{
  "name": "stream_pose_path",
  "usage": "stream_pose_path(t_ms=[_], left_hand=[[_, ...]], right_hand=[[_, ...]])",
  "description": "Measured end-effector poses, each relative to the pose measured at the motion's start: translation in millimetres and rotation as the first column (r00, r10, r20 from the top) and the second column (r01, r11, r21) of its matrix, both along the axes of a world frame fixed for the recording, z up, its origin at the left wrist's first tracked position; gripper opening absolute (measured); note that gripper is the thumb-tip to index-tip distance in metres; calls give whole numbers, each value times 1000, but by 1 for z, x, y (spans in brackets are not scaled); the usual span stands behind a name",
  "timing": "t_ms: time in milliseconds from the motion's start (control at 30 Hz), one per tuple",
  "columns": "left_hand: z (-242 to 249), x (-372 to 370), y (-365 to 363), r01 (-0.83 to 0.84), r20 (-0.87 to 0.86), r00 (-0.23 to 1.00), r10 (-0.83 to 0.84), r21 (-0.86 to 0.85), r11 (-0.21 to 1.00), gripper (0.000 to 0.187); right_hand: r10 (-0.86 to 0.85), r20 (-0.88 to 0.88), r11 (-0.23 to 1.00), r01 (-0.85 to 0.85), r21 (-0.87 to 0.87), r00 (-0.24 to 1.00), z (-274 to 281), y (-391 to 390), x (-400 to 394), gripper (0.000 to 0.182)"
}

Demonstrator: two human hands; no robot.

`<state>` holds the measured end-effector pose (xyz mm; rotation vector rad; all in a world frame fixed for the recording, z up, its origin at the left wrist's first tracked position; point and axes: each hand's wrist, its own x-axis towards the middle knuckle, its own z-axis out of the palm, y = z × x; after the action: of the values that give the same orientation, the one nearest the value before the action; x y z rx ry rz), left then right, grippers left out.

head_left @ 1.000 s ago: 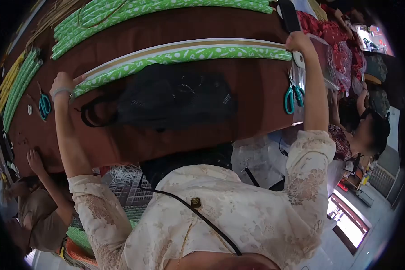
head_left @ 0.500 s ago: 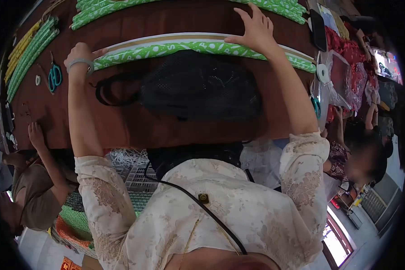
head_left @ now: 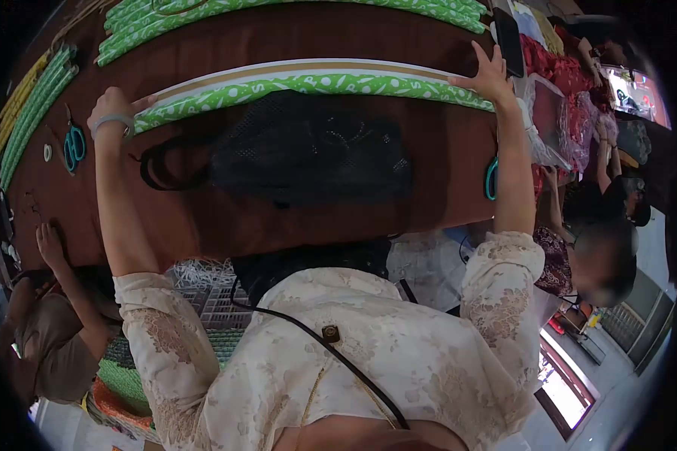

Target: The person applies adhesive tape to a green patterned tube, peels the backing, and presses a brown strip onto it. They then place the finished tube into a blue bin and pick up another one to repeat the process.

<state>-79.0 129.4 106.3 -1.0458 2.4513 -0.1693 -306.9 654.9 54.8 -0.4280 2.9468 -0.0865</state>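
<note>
A long green roll (head_left: 308,84) with white patterns and a white and tan strip along its far edge lies across the brown tabletop (head_left: 429,173). At its left end is my left hand (head_left: 114,109), fingers bent and the thumb stretched along the roll. My right hand (head_left: 490,75) touches the roll near its right end, with the fingers spread. Between my forearms, just nearer than the roll, lies a black mesh bag (head_left: 308,150) with a strap loop on its left.
More green rolls (head_left: 293,16) lie at the far edge, and green and yellow ones (head_left: 41,113) at the far left. Teal scissors (head_left: 74,149) and a white ring (head_left: 47,152) are on the left. A co-worker's hand (head_left: 50,244) rests at lower left. Other people are at the right.
My right hand has slid right along the roll to near its right end. My left hand stays at the left end. The whole view has shifted slightly.
</note>
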Motion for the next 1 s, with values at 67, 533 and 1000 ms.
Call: stream_pose_path(t_ms=[67, 533, 1000], left_hand=[[1, 1, 4, -31, -18, 999, 31, -15, 999, 71], [-3, 11, -4, -34, -84, 996, 31, -31, 999, 69], [-7, 14, -4, 57, -183, 980, -76, -105, 993, 71]], right_hand=[[-29, 16, 999, 29, 28, 999, -3, 9, -9, 108], [702, -184, 526, -675, -517, 688, 37, -169, 108, 33], [794, -3, 552, -723, -415, 608, 43, -171, 107, 34]])
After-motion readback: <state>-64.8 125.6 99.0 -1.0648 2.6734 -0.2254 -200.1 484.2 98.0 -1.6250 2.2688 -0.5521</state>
